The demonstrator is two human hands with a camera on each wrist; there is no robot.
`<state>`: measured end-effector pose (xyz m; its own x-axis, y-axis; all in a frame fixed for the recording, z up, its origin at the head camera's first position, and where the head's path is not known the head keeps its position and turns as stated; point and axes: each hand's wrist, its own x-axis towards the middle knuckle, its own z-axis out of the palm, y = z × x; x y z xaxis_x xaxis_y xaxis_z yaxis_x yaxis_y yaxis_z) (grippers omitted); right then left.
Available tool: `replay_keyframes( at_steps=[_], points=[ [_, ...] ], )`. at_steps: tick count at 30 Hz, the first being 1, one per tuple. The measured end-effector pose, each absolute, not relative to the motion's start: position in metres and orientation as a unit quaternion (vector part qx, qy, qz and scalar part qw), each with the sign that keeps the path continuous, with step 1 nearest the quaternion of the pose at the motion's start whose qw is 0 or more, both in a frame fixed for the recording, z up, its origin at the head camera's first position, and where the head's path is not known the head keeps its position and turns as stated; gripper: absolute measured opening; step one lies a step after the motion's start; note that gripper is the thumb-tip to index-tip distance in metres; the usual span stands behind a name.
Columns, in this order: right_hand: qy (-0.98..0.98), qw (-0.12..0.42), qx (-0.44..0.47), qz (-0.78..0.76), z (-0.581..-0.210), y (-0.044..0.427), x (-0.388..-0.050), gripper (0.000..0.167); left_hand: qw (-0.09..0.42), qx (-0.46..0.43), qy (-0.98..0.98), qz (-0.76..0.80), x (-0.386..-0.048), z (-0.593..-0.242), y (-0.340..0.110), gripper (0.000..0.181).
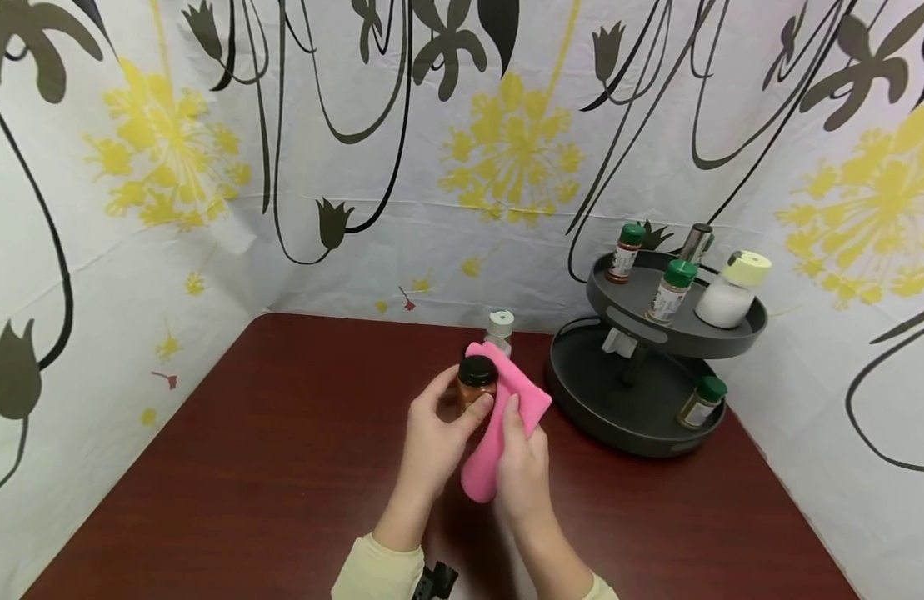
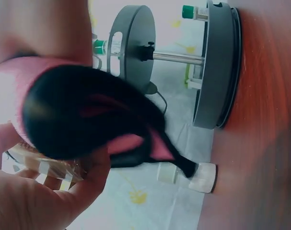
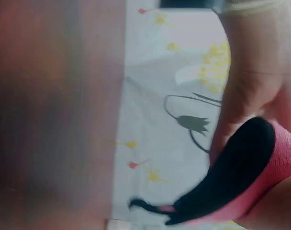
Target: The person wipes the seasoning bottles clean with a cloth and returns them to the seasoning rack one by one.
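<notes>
Above the table, my left hand [image 1: 430, 433] holds a small jar with a black lid [image 1: 476, 372] and orange-brown contents. My right hand [image 1: 523, 477] grips a pink cloth [image 1: 482, 467], which lies against the jar's right side and hangs down below the fingers. In the left wrist view, the fingers are curled round the jar [image 2: 52, 165], partly hidden by the cloth [image 2: 83, 115], which looks dark on its near side. The right wrist view shows the cloth [image 3: 241, 165] bunched in the right hand. Behind the hands stands a clear jar with a white cap [image 1: 500, 325].
A dark two-tier round rack [image 1: 619, 417] stands at the right. Its upper tier bears green-capped jars [image 1: 667, 292], a white bottle with a pale yellow cap [image 1: 730, 292] and a silver-topped container [image 1: 696, 242]. Another green-capped jar [image 1: 703, 402] leans on the lower tier. Patterned fabric [image 1: 402, 167] surrounds the table.
</notes>
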<state>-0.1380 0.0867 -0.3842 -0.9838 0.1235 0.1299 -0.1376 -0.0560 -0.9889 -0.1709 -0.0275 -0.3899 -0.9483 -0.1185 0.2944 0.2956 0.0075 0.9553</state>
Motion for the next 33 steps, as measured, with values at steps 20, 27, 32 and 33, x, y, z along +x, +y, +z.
replay_keyframes(
  at_steps=[20,27,32,33],
  points=[
    [-0.718,0.078,0.038,0.691,-0.352,0.093,-0.158,0.057,0.147,-0.064,-0.683,-0.712,-0.188,-0.387,-0.032,0.044],
    [-0.712,0.007,-0.004,0.702,-0.383,0.09,-0.161,0.058,0.164,-0.053,-0.68,-0.712,-0.189,-0.382,-0.035,0.047],
    [-0.713,-0.008,-0.011,0.701,-0.38,0.091,-0.167,0.055,0.159,-0.049,-0.686,-0.708,-0.19,-0.383,-0.035,0.048],
    [-0.714,-0.001,-0.009,0.7,-0.376,0.092,-0.167,0.055,0.156,-0.05,-0.687,-0.708,-0.191,-0.384,-0.034,0.048]
  ],
)
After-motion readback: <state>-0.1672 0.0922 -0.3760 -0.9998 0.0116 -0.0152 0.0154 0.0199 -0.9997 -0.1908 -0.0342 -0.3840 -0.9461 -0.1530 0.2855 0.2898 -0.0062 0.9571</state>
